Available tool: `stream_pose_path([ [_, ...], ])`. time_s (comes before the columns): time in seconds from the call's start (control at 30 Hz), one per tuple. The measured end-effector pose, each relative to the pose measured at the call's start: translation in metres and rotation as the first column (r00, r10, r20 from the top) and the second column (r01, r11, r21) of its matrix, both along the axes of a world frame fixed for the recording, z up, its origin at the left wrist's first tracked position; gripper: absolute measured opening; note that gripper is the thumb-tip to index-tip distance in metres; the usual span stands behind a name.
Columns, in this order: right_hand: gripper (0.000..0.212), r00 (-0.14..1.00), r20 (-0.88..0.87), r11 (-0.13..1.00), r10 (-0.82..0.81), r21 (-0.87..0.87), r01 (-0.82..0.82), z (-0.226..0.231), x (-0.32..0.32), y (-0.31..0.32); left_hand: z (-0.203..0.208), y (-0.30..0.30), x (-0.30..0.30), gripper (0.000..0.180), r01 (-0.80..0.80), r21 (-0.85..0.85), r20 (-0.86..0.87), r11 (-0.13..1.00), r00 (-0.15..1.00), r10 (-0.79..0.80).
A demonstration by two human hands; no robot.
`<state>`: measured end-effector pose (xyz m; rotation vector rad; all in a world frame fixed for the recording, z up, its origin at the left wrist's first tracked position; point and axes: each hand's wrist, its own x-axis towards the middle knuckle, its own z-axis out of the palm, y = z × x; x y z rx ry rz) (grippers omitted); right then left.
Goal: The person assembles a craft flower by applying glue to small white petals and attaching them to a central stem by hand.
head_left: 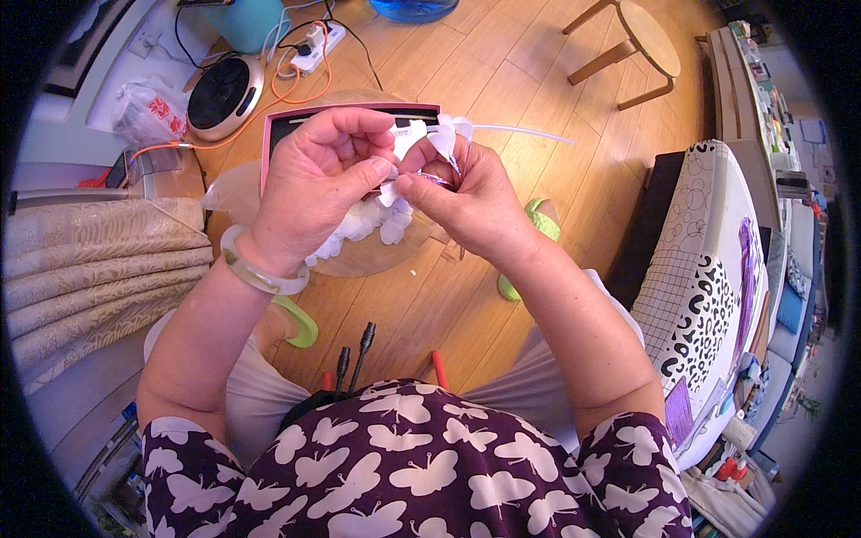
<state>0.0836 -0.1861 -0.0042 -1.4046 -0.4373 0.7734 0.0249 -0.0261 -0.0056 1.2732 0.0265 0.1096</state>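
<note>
Over a low round stand (359,263), my two hands meet close together. My left hand (325,175) pinches thumb against forefinger at a small white piece, mostly hidden by the fingers. My right hand (471,199) is closed on a white petal piece (388,193), held between thumb and forefinger. Thin shiny purple-silver strips (437,179) show at its fingers, beside a white petal loop (450,136). Behind the hands is a white tool with a label (410,134); a translucent stick (525,133) reaches out to its right. White petals (381,221) lie below the hands, near a pink-rimmed dark box (285,121).
A wooden stool (647,40) stands at the far right. Far left are a power strip (318,49) with cables, a round black-and-white device (224,97) and a plastic bag (148,109). A curtain (108,242) hangs left; a patterned cover (695,269) lies right. Green slippers (543,220) are below.
</note>
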Motion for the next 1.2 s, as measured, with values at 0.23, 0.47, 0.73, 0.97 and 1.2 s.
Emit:
stream_pose_path([
  [0.23, 0.008, 0.999, -0.027, 0.999, -0.039, -0.012, 0.039, 0.007, -0.003, 0.006, 0.003, 0.000, -0.002, 0.029, -0.016, -0.033, -0.008, 0.999, 1.000, 0.015],
  [0.47, 0.007, 0.996, 0.020, 0.989, -0.088, 0.123, 0.085, -0.003, -0.006, 0.010, 0.006, -0.001, -0.003, 0.026, -0.013, -0.032, -0.027, 0.999, 1.000, 0.013],
  [0.73, 0.011, 0.994, 0.085, 0.997, -0.066, 0.046, 0.063, -0.005, -0.003, 0.008, 0.004, -0.002, -0.004, 0.027, 0.004, 0.012, -0.003, 1.000, 1.000, -0.004],
  [0.97, 0.009, 0.998, 0.026, 0.996, -0.058, 0.068, 0.056, -0.002, -0.003, 0.009, 0.005, 0.001, -0.003, 0.027, 0.012, 0.028, 0.015, 1.000, 1.000, -0.013],
  [1.2, 0.008, 0.999, 0.015, 0.997, -0.042, 0.058, 0.041, 0.000, -0.003, 0.008, 0.007, 0.001, -0.004, 0.026, -0.010, 0.009, -0.007, 1.000, 1.000, 0.010],
])
